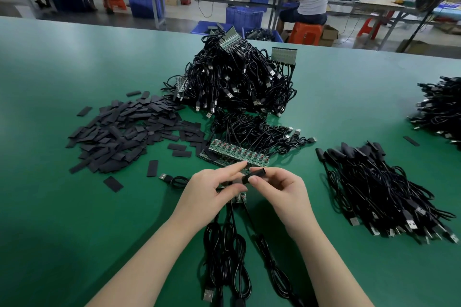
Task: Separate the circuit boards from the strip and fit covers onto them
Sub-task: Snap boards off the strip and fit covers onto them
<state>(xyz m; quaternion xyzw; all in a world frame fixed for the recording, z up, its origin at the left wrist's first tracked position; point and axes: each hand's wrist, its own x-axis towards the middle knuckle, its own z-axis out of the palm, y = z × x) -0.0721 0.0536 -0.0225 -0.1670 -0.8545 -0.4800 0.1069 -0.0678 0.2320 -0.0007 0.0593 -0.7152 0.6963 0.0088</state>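
Near the bottom middle of the frame, two bare hands are meeting over the green tabletop [74, 207]. The right hand [279, 189] is pinching a small black cover [254, 174] between its thumb and first fingers, so its grip is pressed onto the cover. The cover is looking like a short, flat, dark tube with one open end pointing to the upper right. The left hand [212, 189] is reaching in with its fingers curled, and its grip is pinching the other end of the same cover, where a small board seems to be going in. That board is mostly hidden by the fingers.

Just under the hands, a short green strip piece [240, 198] is peeking out, with black cables [232, 244] hanging from it toward the bottom of the frame.

Just above the hands, a long strip of circuit boards [239, 153] is lying on the tabletop. It is green with little red and silver parts in a row, and thin black wires are running off its far side.

In the left middle of the frame, a wide heap of flat black covers [124, 129] is spreading out. In the upper middle, a tall pile of cables [237, 77] is sitting with more green strips poking out. At the right, a bundle of finished cables [379, 187] is lying with covers already on.
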